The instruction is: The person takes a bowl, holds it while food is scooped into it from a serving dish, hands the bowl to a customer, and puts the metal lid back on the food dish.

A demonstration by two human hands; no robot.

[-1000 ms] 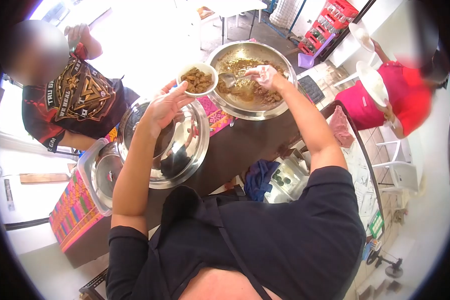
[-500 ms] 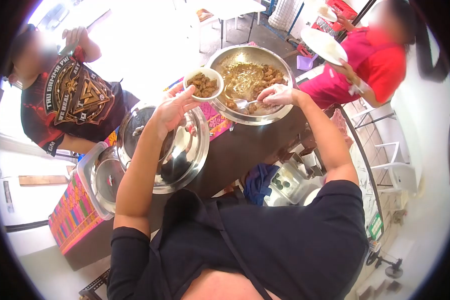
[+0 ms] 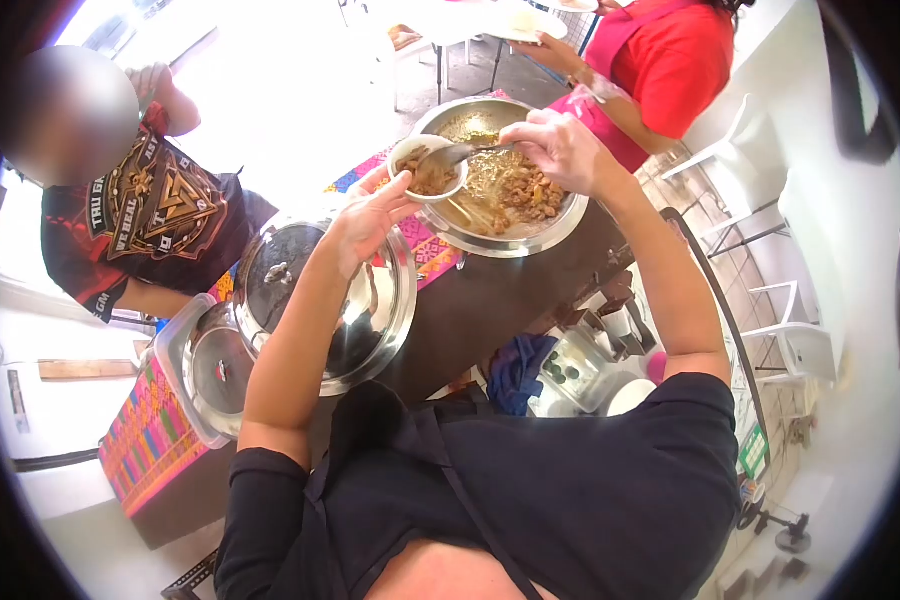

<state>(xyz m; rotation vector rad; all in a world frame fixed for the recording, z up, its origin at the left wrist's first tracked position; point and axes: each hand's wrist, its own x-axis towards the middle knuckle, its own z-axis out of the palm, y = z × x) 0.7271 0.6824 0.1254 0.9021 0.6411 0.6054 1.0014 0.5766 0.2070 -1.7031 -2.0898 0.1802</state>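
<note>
My left hand (image 3: 370, 220) grips a small white bowl (image 3: 455, 188) by its near side, fingers beneath and thumb at the rim. Brown chunks of food (image 3: 432, 180) fill part of it. In my right hand (image 3: 560, 150) is a metal spoon (image 3: 450, 154), its head down in the bowl and its handle slanting up to my fingers. Just beyond and below both hands sits a wide steel basin (image 3: 540, 243). Brown meat pieces (image 3: 532, 192) lie on its right side, in oily sauce.
Shiny steel lids (image 3: 395, 335) and a clear plastic tub (image 3: 185, 330) stand at the left. A person in a printed shirt (image 3: 160, 210) is beyond them. A person in red (image 3: 675, 65) holds plates (image 3: 525, 22). Containers (image 3: 580, 370) sit at lower right.
My right hand has lifted the spoon from the basin and moved it left over the bowl. The bowl has shifted slightly right. The person in red has moved left and farther away.
</note>
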